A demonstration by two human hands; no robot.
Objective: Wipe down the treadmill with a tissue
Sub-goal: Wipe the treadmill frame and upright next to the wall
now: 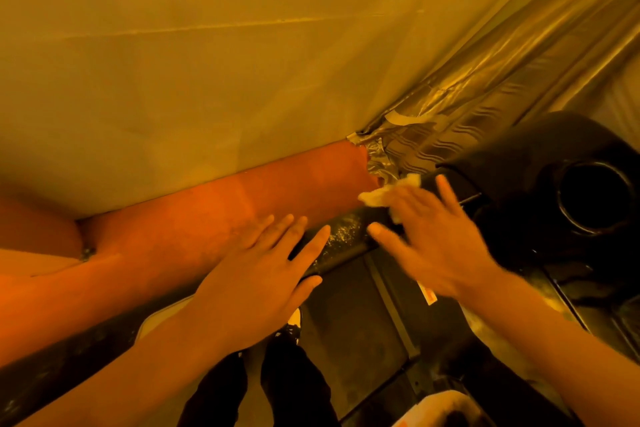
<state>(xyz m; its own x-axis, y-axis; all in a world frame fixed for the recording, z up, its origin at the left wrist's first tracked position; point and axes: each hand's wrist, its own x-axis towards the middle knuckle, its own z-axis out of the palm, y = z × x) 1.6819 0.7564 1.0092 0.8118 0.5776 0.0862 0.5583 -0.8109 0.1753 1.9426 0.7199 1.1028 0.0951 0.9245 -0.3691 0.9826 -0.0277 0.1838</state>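
One crumpled pale tissue point(384, 196) is pressed on the dusty black treadmill point(343, 243) by the straight fingers of the right hand point(433, 243) and is mostly hidden. The left hand point(263, 277) is spread flat nearby.

Tissue point(384, 192): pale, crumpled wad, pressed beneath the straight fingers of the right hand point(433, 239), protruding past the fingertips. Treadmill point(519, 166): dark console with a round recess, right of that hand. Its crossbar point(343, 246), speckled with pale dust, runs between both hands.

Black treadmill point(540, 163); pale tissue point(381, 196) on it; beside it an orange skirting point(207, 215) and rippled silver foil point(450, 107).
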